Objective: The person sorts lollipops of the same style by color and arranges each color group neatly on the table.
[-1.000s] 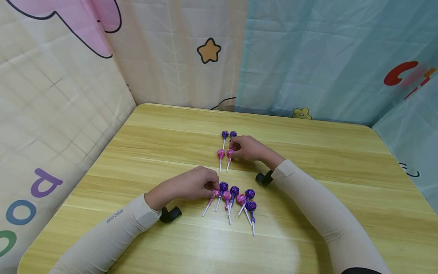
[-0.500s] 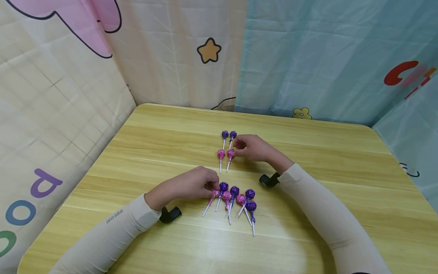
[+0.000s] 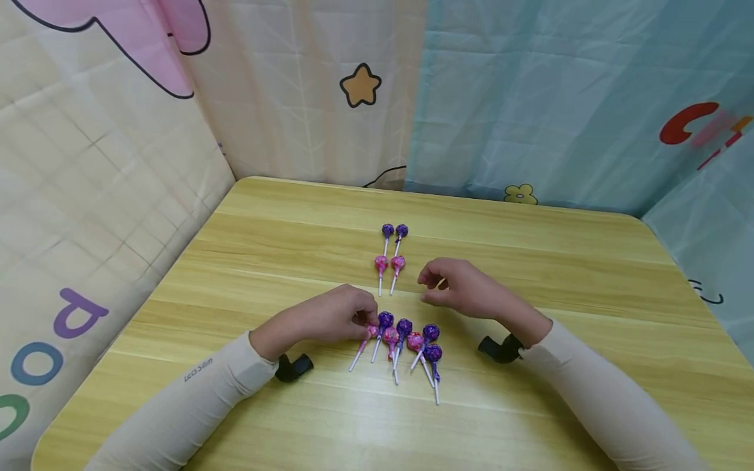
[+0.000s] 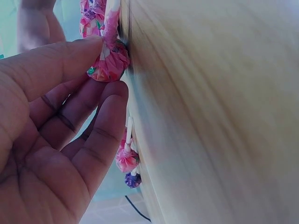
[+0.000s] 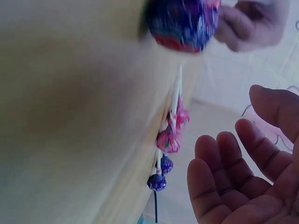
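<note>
My left hand (image 3: pixel 341 315) pinches the head of a pink lollipop (image 4: pixel 110 65) between thumb and fingers, at the left end of a loose cluster near the table's middle. Beside it in the head view lie several purple and pink lollipops, among them a purple one (image 3: pixel 404 327) and a pink one (image 3: pixel 415 341), their sticks overlapping. Farther back, two purple lollipops (image 3: pixel 387 230) lie in a row, with two pink lollipops (image 3: pixel 398 262) in front of them. My right hand (image 3: pixel 462 286), fingers loosely bent and holding nothing, hovers to the right between both groups.
Everything lies on a wood-grain table (image 3: pixel 283 229). A printed curtain (image 3: pixel 530 98) hangs behind its far edge, and another printed cloth (image 3: pixel 106 163) stands along the left. Black wrist mounts (image 3: pixel 499 349) stick out under both wrists.
My right hand has let go of the right pink lollipop in the back group and drawn away to the right and nearer me. The left hand has stayed still.
</note>
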Motion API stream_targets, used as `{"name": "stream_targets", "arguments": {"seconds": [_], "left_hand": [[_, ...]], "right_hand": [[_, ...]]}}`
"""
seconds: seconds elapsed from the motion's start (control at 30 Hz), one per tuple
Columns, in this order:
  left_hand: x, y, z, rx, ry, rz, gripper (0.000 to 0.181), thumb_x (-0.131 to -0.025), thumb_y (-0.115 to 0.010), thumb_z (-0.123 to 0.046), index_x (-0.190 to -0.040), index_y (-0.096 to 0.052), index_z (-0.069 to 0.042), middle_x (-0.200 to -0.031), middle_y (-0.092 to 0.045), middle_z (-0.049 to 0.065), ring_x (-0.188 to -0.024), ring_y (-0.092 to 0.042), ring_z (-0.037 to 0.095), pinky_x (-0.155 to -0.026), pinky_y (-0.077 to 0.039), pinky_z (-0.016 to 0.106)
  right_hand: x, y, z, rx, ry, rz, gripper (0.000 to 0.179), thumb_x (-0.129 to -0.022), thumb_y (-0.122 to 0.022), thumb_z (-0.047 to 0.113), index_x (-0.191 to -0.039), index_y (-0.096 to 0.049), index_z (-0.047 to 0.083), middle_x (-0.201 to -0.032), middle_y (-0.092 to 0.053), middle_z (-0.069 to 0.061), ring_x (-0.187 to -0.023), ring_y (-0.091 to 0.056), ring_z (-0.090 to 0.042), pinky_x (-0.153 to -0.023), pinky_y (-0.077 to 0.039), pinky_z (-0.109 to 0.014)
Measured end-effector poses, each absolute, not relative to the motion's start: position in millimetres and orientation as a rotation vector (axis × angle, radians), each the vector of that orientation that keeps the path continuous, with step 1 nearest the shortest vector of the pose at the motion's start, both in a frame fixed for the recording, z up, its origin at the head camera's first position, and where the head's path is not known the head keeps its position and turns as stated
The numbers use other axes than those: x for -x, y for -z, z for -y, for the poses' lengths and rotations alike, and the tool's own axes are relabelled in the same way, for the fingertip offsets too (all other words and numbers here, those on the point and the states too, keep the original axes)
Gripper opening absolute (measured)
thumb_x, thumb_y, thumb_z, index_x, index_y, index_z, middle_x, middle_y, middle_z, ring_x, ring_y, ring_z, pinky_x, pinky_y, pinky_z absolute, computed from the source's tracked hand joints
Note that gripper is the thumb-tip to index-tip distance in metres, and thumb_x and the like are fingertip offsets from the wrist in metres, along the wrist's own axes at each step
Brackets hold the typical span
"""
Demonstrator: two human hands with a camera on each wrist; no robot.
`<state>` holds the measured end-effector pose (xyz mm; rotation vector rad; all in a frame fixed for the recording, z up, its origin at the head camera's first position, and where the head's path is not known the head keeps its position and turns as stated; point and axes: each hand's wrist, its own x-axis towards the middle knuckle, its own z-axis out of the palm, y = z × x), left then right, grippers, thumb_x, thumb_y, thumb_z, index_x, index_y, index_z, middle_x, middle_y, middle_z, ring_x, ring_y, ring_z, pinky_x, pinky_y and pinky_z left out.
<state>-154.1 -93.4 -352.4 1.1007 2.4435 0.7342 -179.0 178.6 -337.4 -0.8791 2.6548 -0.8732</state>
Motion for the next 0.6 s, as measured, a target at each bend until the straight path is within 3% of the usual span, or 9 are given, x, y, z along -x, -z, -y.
{"name": "stream_targets", "arguments": {"seconds": [0.37,0.6], "left_hand": [[153.6,352.3,94.3,-1.078,-0.737,-2.453,0.010,-0.088,-0.073,-0.004,-0.087,-0.068,-0.014,-0.084,-0.060,-0.009,-0.078,-0.055,0.009,-0.072,-0.049,0.027],[153.7,352.7,93.7,-1.071,-0.756,-2.440,0.011,-0.087,-0.073,-0.004,-0.086,-0.068,-0.014,-0.085,-0.060,-0.009,-0.078,-0.056,0.008,-0.072,-0.050,0.026]], "right_hand": [[129.1,350.8,-192.8,0.979,0.875,-2.569,0.014,-0.089,-0.075,0.010,-0.101,-0.068,0.012,-0.094,-0.064,0.005,-0.088,-0.060,-0.014,-0.078,-0.053,-0.033],[114.5,354.1,-192.2,1.037,0.797,-2.553,0.014,-0.089,-0.075,0.013,-0.102,-0.071,0.014,-0.100,-0.063,0.007,-0.089,-0.059,-0.010,-0.079,-0.052,-0.030]]}}
